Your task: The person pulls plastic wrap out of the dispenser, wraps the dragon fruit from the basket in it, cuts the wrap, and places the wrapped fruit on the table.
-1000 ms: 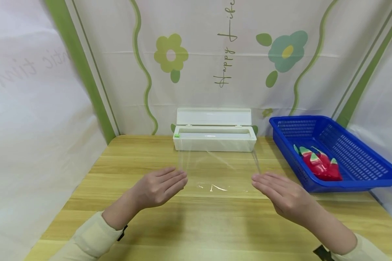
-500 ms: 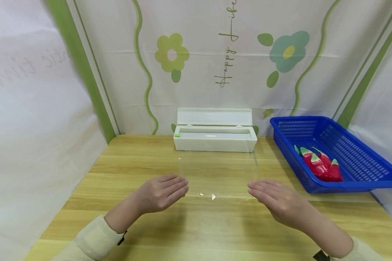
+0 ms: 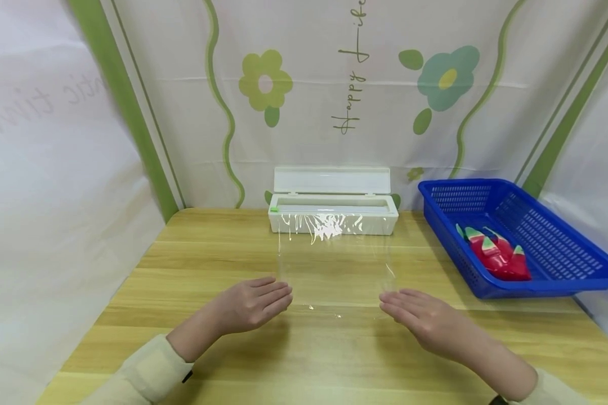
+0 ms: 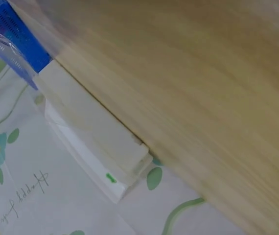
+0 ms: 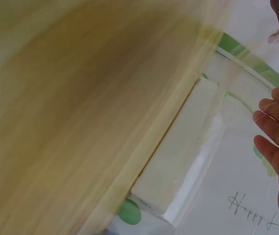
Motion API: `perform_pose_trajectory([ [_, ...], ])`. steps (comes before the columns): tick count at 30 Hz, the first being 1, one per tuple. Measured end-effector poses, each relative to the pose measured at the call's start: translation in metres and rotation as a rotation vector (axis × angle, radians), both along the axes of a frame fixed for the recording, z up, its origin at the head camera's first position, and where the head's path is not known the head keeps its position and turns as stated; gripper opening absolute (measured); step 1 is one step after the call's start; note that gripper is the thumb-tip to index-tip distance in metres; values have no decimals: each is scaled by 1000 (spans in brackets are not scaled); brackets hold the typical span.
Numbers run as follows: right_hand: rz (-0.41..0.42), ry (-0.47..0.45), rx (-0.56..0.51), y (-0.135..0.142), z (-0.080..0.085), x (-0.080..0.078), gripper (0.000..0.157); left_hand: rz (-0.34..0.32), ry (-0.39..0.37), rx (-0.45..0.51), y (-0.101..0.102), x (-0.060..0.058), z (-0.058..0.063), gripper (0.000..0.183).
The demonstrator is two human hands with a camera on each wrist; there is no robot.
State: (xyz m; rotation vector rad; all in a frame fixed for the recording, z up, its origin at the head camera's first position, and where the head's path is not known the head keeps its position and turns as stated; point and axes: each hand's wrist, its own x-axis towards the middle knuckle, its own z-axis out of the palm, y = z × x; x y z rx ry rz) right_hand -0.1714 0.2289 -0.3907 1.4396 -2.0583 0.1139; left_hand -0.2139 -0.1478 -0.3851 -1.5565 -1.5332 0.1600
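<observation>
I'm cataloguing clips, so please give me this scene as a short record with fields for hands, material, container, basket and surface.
Hands: left hand and right hand hold the near end of the film, one at each side
Material: clear film, running from the box to the hands, glare near the box
Container: white box, lid raised
Basket: blue basket, at right, holding red, green-tipped items
Surface: wood-grain table

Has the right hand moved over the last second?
Yes. In the head view, judged against the white box, the right hand has drawn back toward the person and slightly toward the left hand.
</observation>
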Motion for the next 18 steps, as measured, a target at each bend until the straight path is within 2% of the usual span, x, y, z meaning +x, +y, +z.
perform_pose_trajectory([
  [7, -57, -44, 100, 2, -10, 2, 47, 43, -37, -101, -2, 0, -12, 30],
  [14, -57, -39, 153, 1, -14, 2, 50, 105, -73, -195, -5, 3, -18, 34],
  [18, -67, -31, 175, 0, -15, 2, 50, 126, -98, -216, -5, 3, -20, 35],
])
